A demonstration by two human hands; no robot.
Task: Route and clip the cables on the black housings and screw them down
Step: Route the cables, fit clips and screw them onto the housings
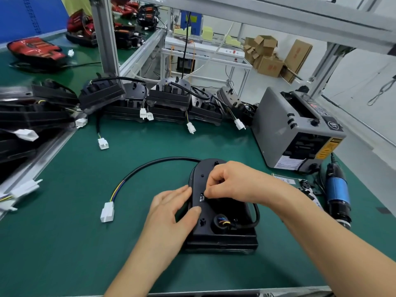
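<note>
A black housing [222,232] lies flat on the green mat in front of me. Its black cable [150,166] arcs off to the left and ends in coloured wires and a white connector [107,211]; the cable's other end loops round the housing's right side into a round port [222,221]. My left hand [171,213] rests against the housing's left edge, fingers fairly straight, thumb on its top face. My right hand [233,183] hovers over the housing's middle with fingertips pinched together on something small that I cannot make out.
Several more black housings [169,99] with dangling white connectors line the back of the mat. A grey tape dispenser [295,129] stands at the right, a blue electric screwdriver [338,194] lies beside it, with small parts [306,187] nearby. An aluminium frame post [107,39] rises behind.
</note>
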